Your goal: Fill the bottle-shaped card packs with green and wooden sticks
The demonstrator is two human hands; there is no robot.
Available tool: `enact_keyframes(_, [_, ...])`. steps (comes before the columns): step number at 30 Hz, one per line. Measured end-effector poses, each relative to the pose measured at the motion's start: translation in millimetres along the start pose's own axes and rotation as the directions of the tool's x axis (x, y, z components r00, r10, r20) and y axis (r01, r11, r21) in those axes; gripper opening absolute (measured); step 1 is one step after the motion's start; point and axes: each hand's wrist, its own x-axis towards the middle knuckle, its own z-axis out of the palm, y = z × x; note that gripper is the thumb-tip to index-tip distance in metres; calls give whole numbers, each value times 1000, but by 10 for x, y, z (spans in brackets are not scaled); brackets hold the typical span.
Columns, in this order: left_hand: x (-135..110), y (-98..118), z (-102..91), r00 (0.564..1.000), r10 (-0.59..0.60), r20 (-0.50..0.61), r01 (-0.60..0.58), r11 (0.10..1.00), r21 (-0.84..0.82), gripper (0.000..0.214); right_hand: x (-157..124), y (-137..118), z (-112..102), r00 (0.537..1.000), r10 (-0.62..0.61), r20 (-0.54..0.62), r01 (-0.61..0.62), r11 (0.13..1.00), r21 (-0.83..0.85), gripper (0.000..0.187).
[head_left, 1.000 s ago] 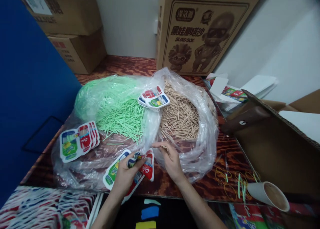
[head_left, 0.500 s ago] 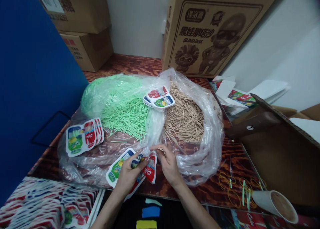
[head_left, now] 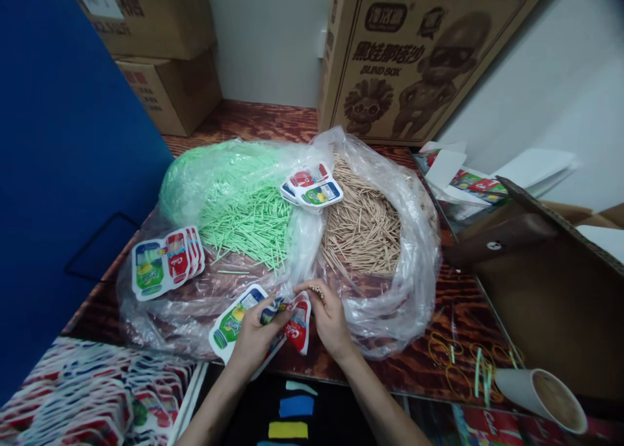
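Observation:
My left hand (head_left: 256,335) is closed on a printed drink-bottle card packet (head_left: 228,326) with green lemon and red cola bottle pictures. Its red cola part (head_left: 298,329) bends up beside my right hand (head_left: 332,322). That hand is closed around a small bundle of thin brown sticks (head_left: 316,292), whose ends show at the curled fingers. Just beyond both hands lie loose green sticks (head_left: 248,222) and loose brown sticks (head_left: 365,228) in clear plastic bags (head_left: 414,296). Fingers hide the middle of the packet.
Fanned packets (head_left: 166,262) lie at left, and a few more (head_left: 314,187) rest between the stick piles. Many packets (head_left: 88,394) fill the lower left. A paper cup (head_left: 539,394) lies tipped near rubber bands (head_left: 446,368). Cartons (head_left: 385,62) stand behind; an open box (head_left: 546,296) is at right.
The view has shifted slightly, so everything sits a little differently in the picture. Both hands keep nearly the same pose and holds, with the packet's cola part still beside the right hand.

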Motion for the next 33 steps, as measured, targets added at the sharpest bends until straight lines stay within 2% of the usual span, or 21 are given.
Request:
enact_keyframes(5, [-10,-51,-19,999,19,-33,-19,1000,-13,23,1,14,3,1000,18,-17,-18,1000,5,19])
enact_keyframes(12, [-27,-11,-3,1000,25,2,-25,1000,19,23,-32,40,39,997,51,-50,-50,999,15,18])
enact_keyframes(14, [-32,21,1,999,33,3,-33,999,37,23,-12,49,44,994,98,-57,-93,992,91,17])
enact_keyframes(17, [-34,51,0,999,53,-7,-53,996,76,21,114,11,-9,977,205,-60,-172,920,353,17])
enact_keyframes(19, [-30,54,2,998,66,1,-66,993,98,21,248,-76,-76,961,275,-10,-228,819,527,17])
enact_keyframes(21, [-24,47,9,997,69,20,-71,992,104,21,374,-207,-133,945,316,90,-299,713,634,16])
enact_keyframes(23, [-17,40,18,997,67,36,-70,993,97,23,452,-347,-152,925,324,197,-366,630,684,16])
enact_keyframes(25, [-12,39,21,996,74,40,-78,994,82,23,467,-456,-131,907,314,282,-419,585,694,16])
enact_keyframes(29, [-9,57,-2,997,73,31,-73,997,-1,21,389,-503,-52,887,306,348,-462,540,703,18])
enact_keyframes(31, [-11,63,-17,999,45,26,-44,998,-40,20,344,-468,-28,885,310,348,-466,568,678,16])
enact_keyframes(33, [-8,60,-26,1000,25,11,-24,998,-56,19,309,-430,-22,883,305,356,-467,640,610,15])
